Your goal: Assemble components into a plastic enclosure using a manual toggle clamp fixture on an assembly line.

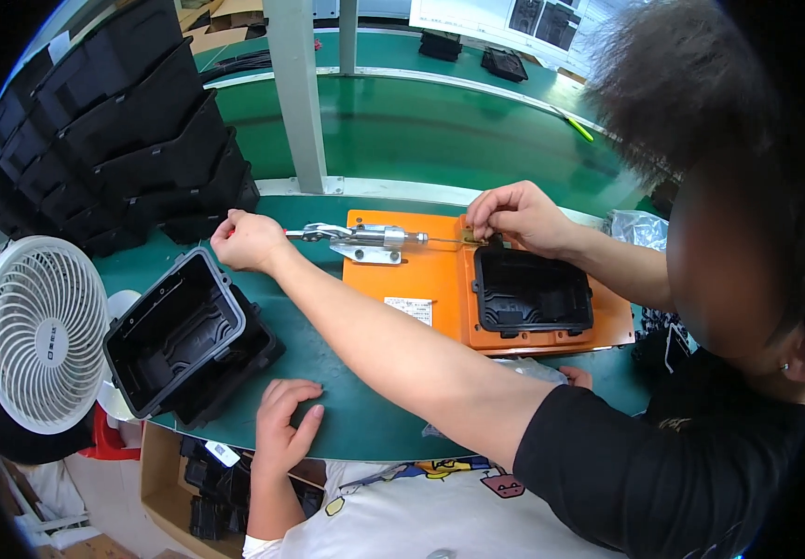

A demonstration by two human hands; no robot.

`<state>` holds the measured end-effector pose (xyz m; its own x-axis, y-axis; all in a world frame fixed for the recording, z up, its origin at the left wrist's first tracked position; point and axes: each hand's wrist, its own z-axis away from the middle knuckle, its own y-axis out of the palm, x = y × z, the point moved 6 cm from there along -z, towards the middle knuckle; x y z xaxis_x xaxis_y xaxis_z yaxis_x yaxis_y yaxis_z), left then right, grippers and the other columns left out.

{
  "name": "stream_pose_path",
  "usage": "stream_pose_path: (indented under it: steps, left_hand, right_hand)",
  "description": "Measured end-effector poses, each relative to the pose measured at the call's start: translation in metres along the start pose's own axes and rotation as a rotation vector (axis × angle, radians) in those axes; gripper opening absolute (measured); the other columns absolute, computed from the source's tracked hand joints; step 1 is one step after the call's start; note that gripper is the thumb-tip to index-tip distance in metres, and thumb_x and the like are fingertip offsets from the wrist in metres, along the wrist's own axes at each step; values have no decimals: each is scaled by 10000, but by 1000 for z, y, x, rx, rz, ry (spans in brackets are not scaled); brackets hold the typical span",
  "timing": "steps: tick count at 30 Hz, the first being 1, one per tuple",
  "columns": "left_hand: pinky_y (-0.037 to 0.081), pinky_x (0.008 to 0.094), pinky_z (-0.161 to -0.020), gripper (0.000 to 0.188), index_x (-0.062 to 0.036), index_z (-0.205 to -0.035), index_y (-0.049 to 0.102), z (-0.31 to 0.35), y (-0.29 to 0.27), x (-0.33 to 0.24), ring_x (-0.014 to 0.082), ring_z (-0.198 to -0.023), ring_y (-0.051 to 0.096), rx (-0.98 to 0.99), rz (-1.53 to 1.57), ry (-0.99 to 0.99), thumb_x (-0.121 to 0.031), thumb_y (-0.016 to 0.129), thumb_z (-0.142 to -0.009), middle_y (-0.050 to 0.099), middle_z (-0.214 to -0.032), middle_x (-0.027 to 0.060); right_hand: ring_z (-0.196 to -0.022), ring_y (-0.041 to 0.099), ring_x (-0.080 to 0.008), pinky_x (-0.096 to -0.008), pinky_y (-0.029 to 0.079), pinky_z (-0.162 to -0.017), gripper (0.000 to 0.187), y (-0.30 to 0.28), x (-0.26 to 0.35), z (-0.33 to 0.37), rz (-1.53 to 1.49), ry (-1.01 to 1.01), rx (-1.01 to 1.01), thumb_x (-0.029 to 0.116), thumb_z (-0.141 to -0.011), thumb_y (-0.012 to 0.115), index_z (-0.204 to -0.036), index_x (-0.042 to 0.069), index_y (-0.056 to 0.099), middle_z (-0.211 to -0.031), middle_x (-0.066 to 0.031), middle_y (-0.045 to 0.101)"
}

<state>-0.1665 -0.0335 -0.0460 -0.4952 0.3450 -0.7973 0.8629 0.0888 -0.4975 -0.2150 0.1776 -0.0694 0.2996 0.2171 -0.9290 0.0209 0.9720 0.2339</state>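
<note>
My left hand lies on the front edge of the green bench, fingers stretched out and nothing in them. Only a few fingertips of my right hand show, beside the orange fixture; a co-worker's arm hides the rest. That fixture bears a black plastic housing and a metal toggle clamp. One co-worker's hand grips the clamp's handle. The other co-worker's hand pinches something small at the housing's upper left corner, by the clamp's rod tip. Nearest my left hand stand stacked black housings.
Black bins are stacked at the back left, above a white fan. A cardboard box with black parts sits below the bench. The co-worker's black sleeve crosses in from the right. Clear plastic lies behind the fixture.
</note>
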Motion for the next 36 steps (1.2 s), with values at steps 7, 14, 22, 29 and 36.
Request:
stream_pose_path:
  steps: [7, 14, 22, 29, 36]
  left_hand:
    - [450, 353, -785, 170, -21, -917, 632, 4, -1, 0, 293, -861, 589, -8, 0, -6, -51, 665, -753, 652, -945, 120]
    - [423, 366, -736, 316, -55, -984, 625, 1, 24, -18, 293, -862, 549, 8, -246, 33, -182, 751, -724, 584, -914, 100]
    - [425, 383, -723, 169, -33, -906, 597, -6, 78, -31, 279, -826, 545, 121, -254, 84, -110, 661, -770, 521, -868, 107]
    - [430, 389, -725, 187, -45, -929, 613, -9, 79, -33, 279, -858, 561, 180, -360, 85, -53, 616, -742, 542, -899, 107]
    - [463, 382, -598, 342, -62, -1013, 636, -25, 82, -37, 267, -711, 599, 193, -314, 229, -11, 577, -681, 572, -927, 124]
  right_hand:
    - [-749, 629, -164, -290, 535, -658, 128, -7, -5, 1, -54, 76, -1, 118, -814, 717, -858, 50, 618, -829, -42, 647]
    - [-679, 603, -152, -278, 535, -608, 102, 1, 2, 1, 28, -37, 24, 59, -810, 675, -769, 40, 583, -734, -52, 614]
    - [-735, 637, -184, -310, 558, -613, 70, -1, -17, 16, -115, 8, 25, 73, -797, 679, -782, 51, 615, -801, -52, 643]
    - [-699, 610, -176, -297, 533, -619, 86, -5, -14, 5, -183, 122, 44, 76, -795, 658, -789, 52, 575, -748, -64, 609]
    - [-745, 607, -176, -294, 540, -635, 49, 28, 28, -22, -556, 334, 171, 45, -829, 609, -857, 57, 570, -771, -48, 589]
